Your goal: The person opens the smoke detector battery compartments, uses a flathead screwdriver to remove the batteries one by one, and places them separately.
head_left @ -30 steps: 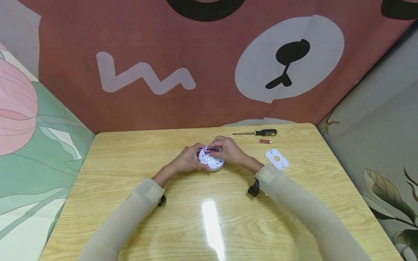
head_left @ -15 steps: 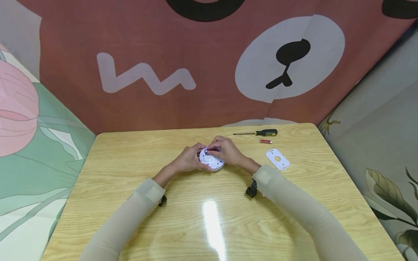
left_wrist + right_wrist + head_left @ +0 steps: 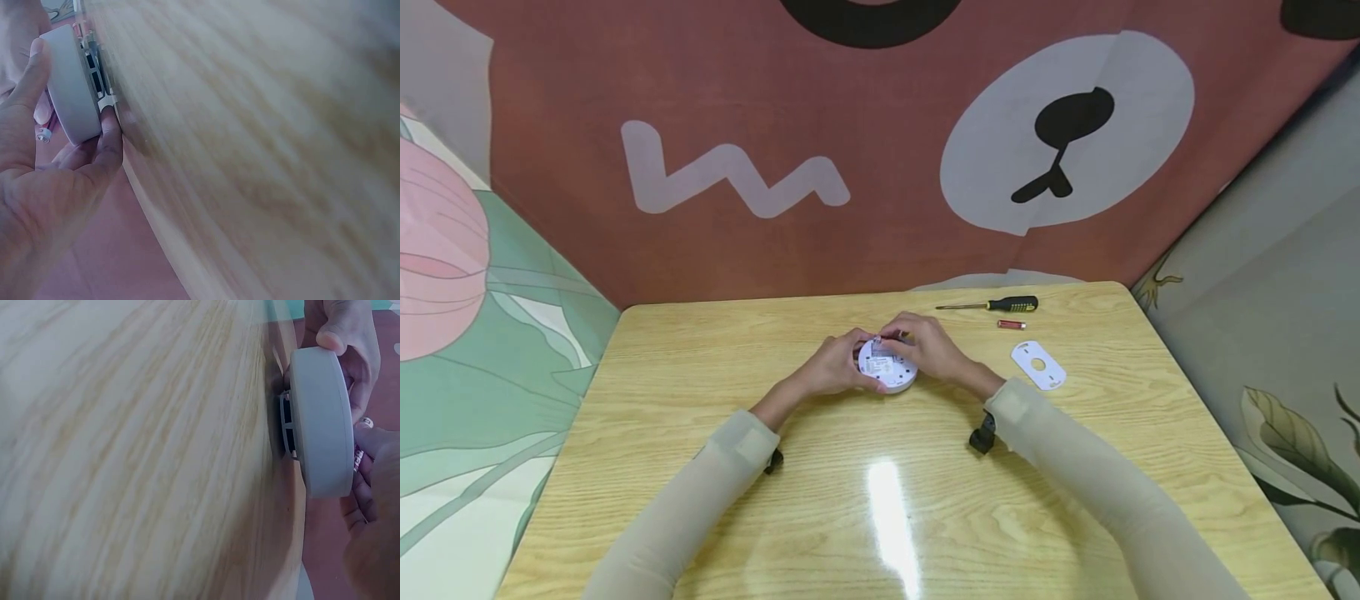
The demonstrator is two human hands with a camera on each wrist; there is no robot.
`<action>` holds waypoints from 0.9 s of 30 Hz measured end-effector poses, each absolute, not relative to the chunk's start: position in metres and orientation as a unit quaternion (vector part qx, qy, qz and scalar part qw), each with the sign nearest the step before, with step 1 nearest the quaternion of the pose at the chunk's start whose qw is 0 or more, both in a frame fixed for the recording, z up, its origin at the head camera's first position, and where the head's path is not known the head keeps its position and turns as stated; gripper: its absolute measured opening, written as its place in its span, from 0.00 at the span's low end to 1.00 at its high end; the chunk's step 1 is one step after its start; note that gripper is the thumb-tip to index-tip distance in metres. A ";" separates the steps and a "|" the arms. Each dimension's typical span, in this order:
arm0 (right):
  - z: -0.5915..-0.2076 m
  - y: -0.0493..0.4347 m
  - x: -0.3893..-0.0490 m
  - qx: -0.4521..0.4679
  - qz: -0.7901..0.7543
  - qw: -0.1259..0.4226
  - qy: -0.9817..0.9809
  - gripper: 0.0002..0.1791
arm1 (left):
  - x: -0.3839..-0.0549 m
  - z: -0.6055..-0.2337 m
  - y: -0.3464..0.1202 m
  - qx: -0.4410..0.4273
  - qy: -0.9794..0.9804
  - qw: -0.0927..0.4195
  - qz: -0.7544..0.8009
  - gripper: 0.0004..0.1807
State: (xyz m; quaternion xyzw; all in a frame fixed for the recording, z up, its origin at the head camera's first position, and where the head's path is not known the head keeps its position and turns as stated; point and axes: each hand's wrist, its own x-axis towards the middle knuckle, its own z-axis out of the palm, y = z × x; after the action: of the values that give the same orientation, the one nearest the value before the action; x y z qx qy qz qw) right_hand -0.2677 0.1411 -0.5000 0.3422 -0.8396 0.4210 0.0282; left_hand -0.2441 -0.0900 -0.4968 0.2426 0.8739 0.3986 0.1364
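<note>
A white round smoke detector [image 3: 891,377] is held just above the table, its printed back and battery recess facing up in the head view. My left hand [image 3: 837,365] grips its left rim, thumb on the near edge and fingers underneath, as the left wrist view shows. Over the far right part of the detector, my right hand [image 3: 931,346] pinches a red-and-silver battery [image 3: 358,457]. The battery's white-ringed end pokes out past the fingers in the right wrist view. Fingers hide most of the battery from the head camera. The vented side of the detector [image 3: 325,425] faces the tabletop.
On the wooden table [image 3: 820,517], right of the hands, lie a black-and-yellow screwdriver [image 3: 1013,305], a second red battery [image 3: 1011,325] and a white mounting plate [image 3: 1052,377] with a central hole. A printed cloth [image 3: 737,258] hangs behind the far edge.
The battery lay across the recess in the right fingers; now it is off the recess, which shows more. The right fingers have shifted slightly. The left hand and detector have stayed put.
</note>
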 end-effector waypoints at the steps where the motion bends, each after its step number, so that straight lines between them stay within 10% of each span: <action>1: -0.500 0.142 -0.268 0.340 0.424 0.029 -0.839 0.08 | -0.244 -0.497 -0.090 0.243 0.874 0.137 0.399 0.50; 27: -0.482 0.190 -0.274 0.273 0.444 0.030 -0.853 0.08 | -0.243 -0.497 -0.089 0.230 0.873 0.133 0.410 0.52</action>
State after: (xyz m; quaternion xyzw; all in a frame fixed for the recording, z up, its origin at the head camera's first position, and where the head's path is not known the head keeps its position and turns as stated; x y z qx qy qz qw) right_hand -0.2739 0.1900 -0.4824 0.2733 -0.8529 0.4439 0.0302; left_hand -0.2430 -0.0890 -0.4974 0.2296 0.8726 0.4101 0.1326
